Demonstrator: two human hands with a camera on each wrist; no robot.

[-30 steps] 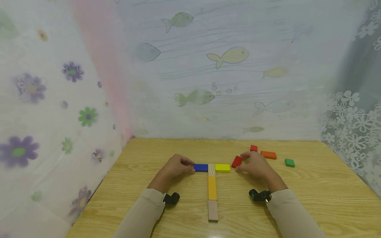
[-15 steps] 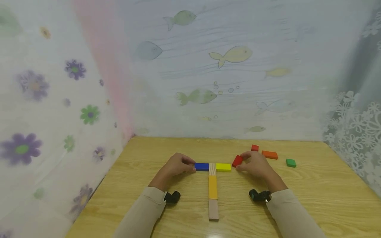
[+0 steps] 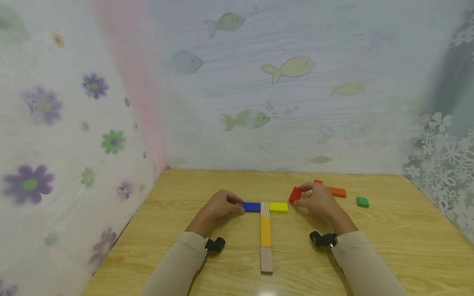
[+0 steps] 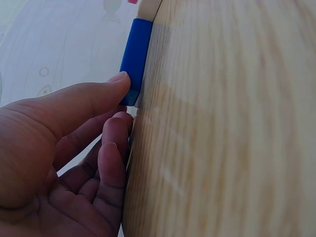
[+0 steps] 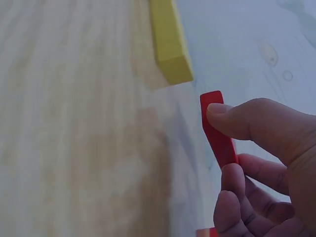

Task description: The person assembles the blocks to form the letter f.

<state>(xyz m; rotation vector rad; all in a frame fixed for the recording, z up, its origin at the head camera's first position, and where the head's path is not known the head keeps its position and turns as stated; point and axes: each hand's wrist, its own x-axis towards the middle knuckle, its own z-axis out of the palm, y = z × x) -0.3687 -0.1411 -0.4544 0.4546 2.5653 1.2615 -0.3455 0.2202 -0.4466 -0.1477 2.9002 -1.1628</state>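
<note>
My left hand pinches the outer end of a blue block; in the left wrist view the thumb presses the end of the blue block. That block lies against the top of a striped plain wood block, with a yellow block on the other side. Below follow an orange-yellow block and a greyish-brown block, forming a T. Just right of the yellow block, my right hand holds a tilted red block between thumb and fingers, seen above the table in the right wrist view.
Behind the right hand lie another red block, partly hidden, and an orange block. A green block sits farther right on the wooden table. Patterned curtains stand at the back and sides.
My right hand has raised the red block slightly and moved a little toward the back, now covering part of the rear red block. My left hand stays at the blue block.
</note>
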